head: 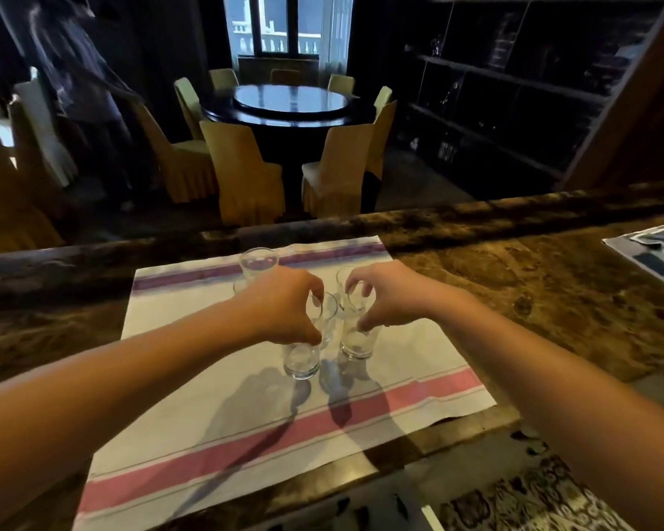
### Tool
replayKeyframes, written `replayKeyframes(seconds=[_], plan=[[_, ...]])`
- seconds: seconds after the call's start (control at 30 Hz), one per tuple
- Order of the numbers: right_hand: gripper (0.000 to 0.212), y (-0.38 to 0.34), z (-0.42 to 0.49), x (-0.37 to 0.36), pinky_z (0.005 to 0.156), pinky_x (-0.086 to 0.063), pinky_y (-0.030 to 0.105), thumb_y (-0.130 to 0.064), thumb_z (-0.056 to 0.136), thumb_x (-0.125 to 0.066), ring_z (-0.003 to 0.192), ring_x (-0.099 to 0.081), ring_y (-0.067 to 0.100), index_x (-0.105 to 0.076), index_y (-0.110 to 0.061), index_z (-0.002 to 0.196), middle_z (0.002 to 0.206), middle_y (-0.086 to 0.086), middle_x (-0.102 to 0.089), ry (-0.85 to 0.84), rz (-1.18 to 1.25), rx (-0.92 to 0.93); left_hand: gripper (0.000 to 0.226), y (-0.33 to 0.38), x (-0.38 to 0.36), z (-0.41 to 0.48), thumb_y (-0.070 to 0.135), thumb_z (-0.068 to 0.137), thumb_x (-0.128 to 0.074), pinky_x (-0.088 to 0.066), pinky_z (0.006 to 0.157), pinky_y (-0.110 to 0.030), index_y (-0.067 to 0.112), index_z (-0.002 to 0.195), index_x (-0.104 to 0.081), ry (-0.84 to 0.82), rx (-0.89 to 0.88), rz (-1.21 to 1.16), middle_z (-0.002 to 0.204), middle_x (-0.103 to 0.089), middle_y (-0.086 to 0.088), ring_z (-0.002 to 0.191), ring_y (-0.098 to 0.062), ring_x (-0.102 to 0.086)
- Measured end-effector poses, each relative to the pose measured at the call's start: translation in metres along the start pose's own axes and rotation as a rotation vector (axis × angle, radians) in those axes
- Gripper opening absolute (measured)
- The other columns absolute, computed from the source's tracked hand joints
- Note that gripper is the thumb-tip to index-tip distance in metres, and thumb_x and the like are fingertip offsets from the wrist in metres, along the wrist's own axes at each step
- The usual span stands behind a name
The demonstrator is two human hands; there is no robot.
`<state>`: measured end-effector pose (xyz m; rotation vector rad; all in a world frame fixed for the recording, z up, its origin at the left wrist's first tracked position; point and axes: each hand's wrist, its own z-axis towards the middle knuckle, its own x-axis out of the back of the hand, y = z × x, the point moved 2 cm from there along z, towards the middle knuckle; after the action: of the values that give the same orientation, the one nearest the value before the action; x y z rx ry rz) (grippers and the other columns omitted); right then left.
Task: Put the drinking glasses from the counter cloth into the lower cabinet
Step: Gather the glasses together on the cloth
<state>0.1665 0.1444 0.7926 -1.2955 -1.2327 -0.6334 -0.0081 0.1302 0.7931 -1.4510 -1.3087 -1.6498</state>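
A white cloth [215, 408] with pink and purple stripes lies on the brown marble counter [533, 285]. Several clear drinking glasses stand on it. My left hand [284, 308] grips the near-left glass [301, 358] by its upper part, thumb and fingers around the rim. My right hand [384, 297] grips the near-right glass [357, 339] the same way. Another glass [328, 320] stands between the two hands, and a far glass [257, 266] stands behind my left hand. The lower cabinet is not in view.
A tray or folded paper [656, 251] lies at the counter's right end. Beyond the counter stand a round dining table [292, 105] with covered chairs, dark shelving [514, 90] on the right, and a person [81, 90] at the far left.
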Motion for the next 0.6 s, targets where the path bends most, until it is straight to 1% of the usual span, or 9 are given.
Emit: replayKeyframes(seconds=[0.1,0.17,0.3,0.43,0.6], plan=[[0.057,-0.010,-0.003,-0.007,0.070,-0.051,0.021,-0.026,0.073,-0.084,0.096,-0.057,0.016,-0.058,-0.026,0.124,0.116,-0.001,-0.059,0.003,-0.030,0.042,0.054,-0.007,-0.020,-0.006,0.043,0.068,-0.085,-0.052,0.074,-0.022,0.029,0.115,-0.062,0.024,0.015,-0.014,0.108,-0.062,0.006,0.093,-0.015,-0.058],[0.058,-0.015,-0.005,-0.012,0.075,-0.048,0.023,-0.026,0.072,-0.084,0.099,-0.055,0.017,-0.058,-0.025,0.123,0.117,0.000,-0.060,-0.004,-0.036,0.057,0.055,-0.012,-0.030,-0.008,0.044,0.068,-0.084,-0.051,0.075,-0.021,0.029,0.116,-0.062,0.044,0.022,-0.009,0.109,-0.062,0.004,0.091,-0.015,-0.058],[0.061,-0.024,-0.006,-0.025,0.074,-0.045,0.023,-0.023,0.072,-0.084,0.100,-0.054,0.018,-0.056,-0.022,0.127,0.119,0.002,-0.059,-0.027,-0.016,0.056,0.057,-0.019,-0.041,-0.013,0.047,0.069,-0.083,-0.049,0.075,-0.020,0.029,0.118,-0.061,0.062,0.029,-0.005,0.108,-0.061,0.005,0.089,-0.012,-0.055],[0.062,-0.031,-0.004,-0.041,0.076,-0.050,0.025,-0.022,0.072,-0.084,0.101,-0.055,0.019,-0.055,-0.022,0.126,0.122,0.003,-0.058,-0.024,0.017,0.060,0.061,-0.023,-0.050,-0.018,0.049,0.070,-0.081,-0.052,0.080,-0.024,0.027,0.122,-0.060,0.064,0.030,-0.003,0.113,-0.062,0.003,0.093,-0.013,-0.057],[0.068,-0.031,0.002,-0.055,0.082,-0.055,0.035,-0.026,0.067,-0.086,0.103,-0.058,0.022,-0.054,-0.026,0.127,0.123,0.005,-0.056,-0.033,-0.010,0.048,0.067,-0.025,-0.054,-0.018,0.050,0.069,-0.080,-0.050,0.081,-0.024,0.024,0.127,-0.058,0.091,0.066,-0.019,0.117,-0.061,0.002,0.097,-0.013,-0.057]])
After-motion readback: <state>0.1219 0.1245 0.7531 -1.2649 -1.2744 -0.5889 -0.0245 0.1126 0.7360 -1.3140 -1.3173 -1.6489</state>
